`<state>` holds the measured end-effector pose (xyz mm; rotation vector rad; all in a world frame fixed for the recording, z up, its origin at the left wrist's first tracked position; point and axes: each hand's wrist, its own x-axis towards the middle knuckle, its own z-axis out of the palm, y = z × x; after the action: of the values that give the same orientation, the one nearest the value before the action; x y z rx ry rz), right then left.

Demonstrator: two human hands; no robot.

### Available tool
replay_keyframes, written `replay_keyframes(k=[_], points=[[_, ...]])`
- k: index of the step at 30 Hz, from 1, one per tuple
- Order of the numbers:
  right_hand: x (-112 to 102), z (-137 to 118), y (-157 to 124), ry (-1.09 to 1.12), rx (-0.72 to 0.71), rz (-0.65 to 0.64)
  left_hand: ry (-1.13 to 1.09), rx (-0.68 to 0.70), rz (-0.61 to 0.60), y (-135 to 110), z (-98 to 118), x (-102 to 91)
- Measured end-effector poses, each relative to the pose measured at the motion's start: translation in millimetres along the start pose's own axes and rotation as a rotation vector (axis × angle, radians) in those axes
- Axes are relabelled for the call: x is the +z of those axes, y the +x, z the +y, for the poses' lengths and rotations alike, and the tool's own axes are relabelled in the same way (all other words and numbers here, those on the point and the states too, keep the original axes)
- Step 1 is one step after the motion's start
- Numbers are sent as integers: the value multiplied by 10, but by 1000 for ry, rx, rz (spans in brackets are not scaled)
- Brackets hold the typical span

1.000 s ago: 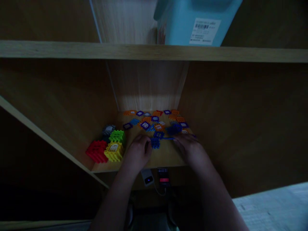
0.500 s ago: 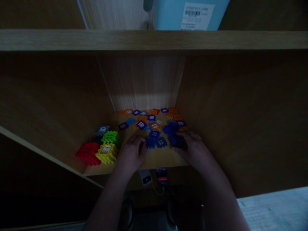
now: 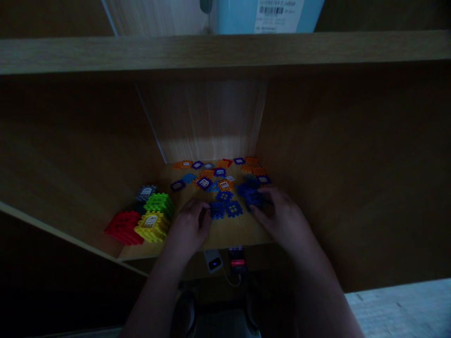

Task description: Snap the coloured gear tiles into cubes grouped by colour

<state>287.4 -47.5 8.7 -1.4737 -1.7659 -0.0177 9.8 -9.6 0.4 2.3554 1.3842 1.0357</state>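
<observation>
Both my hands rest on a wooden shelf board [image 3: 232,231] inside a dim cupboard bay. My left hand [image 3: 188,226] has curled fingers pinching the edge of joined blue lattice tiles [image 3: 225,207] lying flat on the board. My right hand [image 3: 280,217] is closed over another blue tile [image 3: 254,199] just right of them. Behind the hands lie several loose orange, purple and blue tiles [image 3: 218,173].
Assembled cubes stand at the left front: red [image 3: 121,227], yellow [image 3: 151,226], green [image 3: 159,203] and grey [image 3: 145,192]. Wooden walls close in both sides. A light blue labelled bin [image 3: 243,16] sits on the upper shelf [image 3: 105,54]. A small device [image 3: 213,260] hangs below the board's edge.
The blue tiles were laid flat and joined in front of my left hand. My right hand drew a blue tile toward them. The camera tilted slightly downward.
</observation>
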Motion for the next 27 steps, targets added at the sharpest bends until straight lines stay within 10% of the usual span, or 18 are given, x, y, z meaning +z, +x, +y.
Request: replay_keyframes(k=[6, 27], points=[[224, -173, -28, 179, -104, -175, -23, -12, 2, -8, -6, -4], [412, -401, 9, 381, -245, -100, -73, 230, 11, -71, 60, -103]])
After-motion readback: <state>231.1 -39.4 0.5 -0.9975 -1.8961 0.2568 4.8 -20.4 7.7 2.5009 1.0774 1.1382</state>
